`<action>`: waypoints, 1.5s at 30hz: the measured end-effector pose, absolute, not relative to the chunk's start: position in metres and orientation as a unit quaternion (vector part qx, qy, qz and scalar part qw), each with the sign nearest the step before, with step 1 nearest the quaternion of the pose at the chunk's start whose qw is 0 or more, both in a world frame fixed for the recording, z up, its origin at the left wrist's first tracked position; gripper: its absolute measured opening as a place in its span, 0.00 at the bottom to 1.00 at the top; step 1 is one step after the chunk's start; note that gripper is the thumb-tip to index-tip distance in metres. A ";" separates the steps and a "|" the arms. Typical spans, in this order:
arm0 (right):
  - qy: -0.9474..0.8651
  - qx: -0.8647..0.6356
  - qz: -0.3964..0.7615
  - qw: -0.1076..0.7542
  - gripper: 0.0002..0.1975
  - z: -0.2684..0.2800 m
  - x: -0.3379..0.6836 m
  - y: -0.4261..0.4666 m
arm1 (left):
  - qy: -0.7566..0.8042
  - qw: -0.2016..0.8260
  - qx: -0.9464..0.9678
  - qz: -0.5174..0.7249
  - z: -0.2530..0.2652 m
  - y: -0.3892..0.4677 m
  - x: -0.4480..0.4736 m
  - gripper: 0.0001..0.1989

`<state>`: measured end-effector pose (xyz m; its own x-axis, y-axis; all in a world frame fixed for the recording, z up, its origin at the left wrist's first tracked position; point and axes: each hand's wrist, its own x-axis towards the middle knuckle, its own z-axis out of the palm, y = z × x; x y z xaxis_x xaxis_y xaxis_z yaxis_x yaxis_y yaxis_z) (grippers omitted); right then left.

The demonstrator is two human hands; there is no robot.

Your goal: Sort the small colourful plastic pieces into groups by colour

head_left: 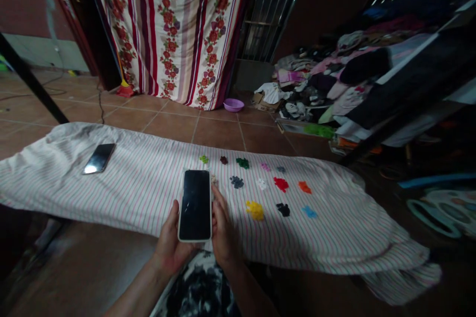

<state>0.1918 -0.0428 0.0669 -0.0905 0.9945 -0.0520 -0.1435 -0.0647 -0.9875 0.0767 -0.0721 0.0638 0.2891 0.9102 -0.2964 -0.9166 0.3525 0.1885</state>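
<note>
Between my two hands is a smartphone (195, 206) with a dark screen and a pale case, tilted toward me over the near edge of the striped cloth (141, 183). My left hand (173, 240) grips its left side and lower corner, thumb along the edge. Along the right edge, my right hand (222, 225) wraps its fingers. To the right lie small piles of coloured pieces: yellow (255, 210), black (283, 209), light blue (309, 211), red (281, 184), orange (305, 187), grey (237, 182) and dark green (242, 163). A pale pile is partly hidden behind the phone.
Another phone (99, 158) lies on the cloth at the left. Beyond the cloth, a purple basin (233, 105) stands on the tiled floor by a floral curtain (171, 29). A heap of clothes (334, 69) fills the back right. Dark slanted poles flank the cloth.
</note>
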 end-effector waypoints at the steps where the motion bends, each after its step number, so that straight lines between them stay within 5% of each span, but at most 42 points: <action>1: -0.490 -0.459 0.546 0.501 0.32 0.065 0.189 -0.040 | 0.191 0.793 -0.028 0.577 0.061 -0.067 0.075 0.23; 18: -0.564 -0.523 0.473 0.429 0.26 0.012 0.157 -0.003 | 0.230 0.739 -0.114 0.623 0.005 -0.019 0.053 0.31; 31: -0.548 -0.488 0.484 0.476 0.24 0.028 0.166 -0.021 | 0.267 0.721 -0.137 0.625 0.038 -0.036 0.063 0.16; 45: -0.555 -0.443 0.466 0.528 0.26 0.073 0.185 -0.058 | 0.182 0.762 0.001 0.621 0.089 -0.072 0.076 0.24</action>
<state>0.1847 -0.0582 0.0733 -0.0506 0.9838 0.1719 -0.0003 0.1721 -0.9851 0.0761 -0.0717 0.0894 0.1627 0.9470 -0.2771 -0.9463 0.2293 0.2279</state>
